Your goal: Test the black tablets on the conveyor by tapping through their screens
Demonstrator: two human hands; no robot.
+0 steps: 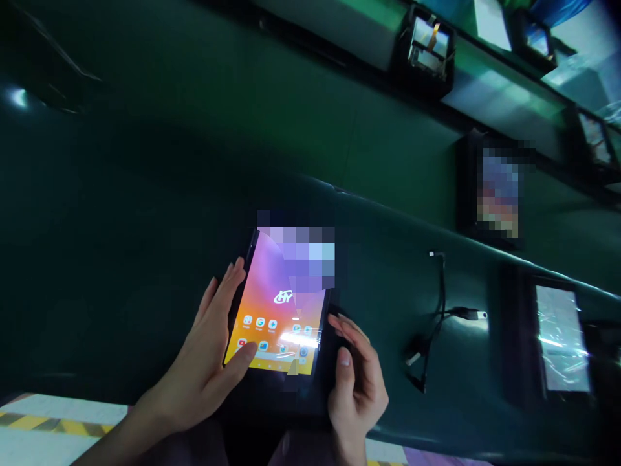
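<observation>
A tablet [276,310] with a lit home screen of pink and orange and rows of app icons lies tilted on the dark green bench [145,213]. My left hand [208,362] rests along its left edge, fingers stretched up the side and the thumb on the screen's lower left corner. My right hand [356,378] grips the tablet's lower right edge, fingers curled round the dark frame and the thumb pointing up.
Black cables with connectors [436,317] lie to the right of the tablet. Further right lies a tablet under shiny film [560,340], and another lit tablet [495,191] sits behind it. Dark trays with parts [427,45] stand along the far shelf.
</observation>
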